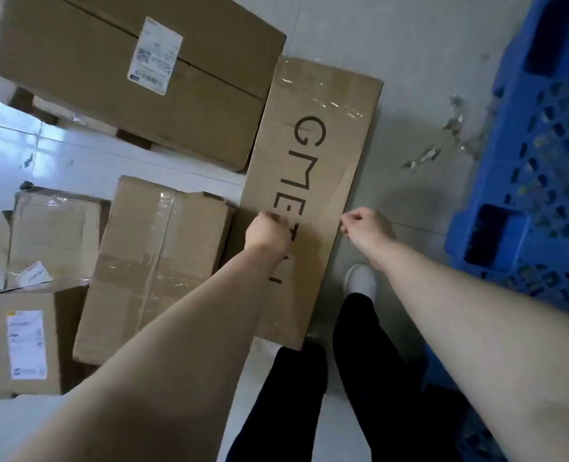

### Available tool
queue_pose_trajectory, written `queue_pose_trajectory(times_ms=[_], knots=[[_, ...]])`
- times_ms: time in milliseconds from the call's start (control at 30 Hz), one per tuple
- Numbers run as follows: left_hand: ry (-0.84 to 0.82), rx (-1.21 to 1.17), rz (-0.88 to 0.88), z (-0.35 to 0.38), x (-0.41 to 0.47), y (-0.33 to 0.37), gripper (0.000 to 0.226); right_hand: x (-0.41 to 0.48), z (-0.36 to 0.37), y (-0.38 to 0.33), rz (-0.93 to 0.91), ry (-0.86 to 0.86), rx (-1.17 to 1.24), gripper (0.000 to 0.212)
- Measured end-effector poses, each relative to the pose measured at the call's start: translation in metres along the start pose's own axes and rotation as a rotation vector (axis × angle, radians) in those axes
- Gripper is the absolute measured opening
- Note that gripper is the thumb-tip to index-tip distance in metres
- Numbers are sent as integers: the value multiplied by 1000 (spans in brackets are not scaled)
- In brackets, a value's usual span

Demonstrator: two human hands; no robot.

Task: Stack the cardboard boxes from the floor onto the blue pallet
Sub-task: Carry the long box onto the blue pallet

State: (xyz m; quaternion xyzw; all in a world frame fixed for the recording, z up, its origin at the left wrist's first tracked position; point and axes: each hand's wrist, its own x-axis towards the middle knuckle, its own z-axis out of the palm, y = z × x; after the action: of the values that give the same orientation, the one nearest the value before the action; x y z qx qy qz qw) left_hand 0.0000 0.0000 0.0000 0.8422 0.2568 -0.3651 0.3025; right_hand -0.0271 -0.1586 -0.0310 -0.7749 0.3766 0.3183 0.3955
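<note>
1. Here, a long flat cardboard box printed with large dark letters lies on the grey floor in the middle of the frame, running from the upper centre down toward the person's legs.
2. The left hand sits at the box's left long edge, fingers curled tight round it; the fingertips are hidden.
3. The right hand sits at the opposite long edge, fingers curled in and pinching the cardboard rim.
4. The blue pallet, a plastic grid, fills the right side of the frame, apart from the long box, with bare floor between them.
5. A large box bearing a white shipping label occupies the upper left, its corner just beside the long box.
6. A taped box lies at centre left, beside the long box's left edge.
7. Two smaller boxes sit at the far left: a crumpled one and a labelled one below it.
8. Torn scraps are scattered on the floor near the pallet.
9. Black trousers and a white shoe show at lower centre.
</note>
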Motion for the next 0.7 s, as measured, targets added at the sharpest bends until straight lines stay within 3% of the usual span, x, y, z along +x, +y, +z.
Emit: queue_pose_trajectory(times_ms=[167,300,400,700], knots=[[83,-50,-82,31,82,9,39,63,31,20,96,3,-92,27],[213,-19,-142,41,144,8,47,104,53,32,178,5,-5,50],[261,80,-203,41,181,2,51,125,68,35,166,-31,21,54],[186,161,-212,44,222,-26,47,145,94,46,260,-145,222,64]])
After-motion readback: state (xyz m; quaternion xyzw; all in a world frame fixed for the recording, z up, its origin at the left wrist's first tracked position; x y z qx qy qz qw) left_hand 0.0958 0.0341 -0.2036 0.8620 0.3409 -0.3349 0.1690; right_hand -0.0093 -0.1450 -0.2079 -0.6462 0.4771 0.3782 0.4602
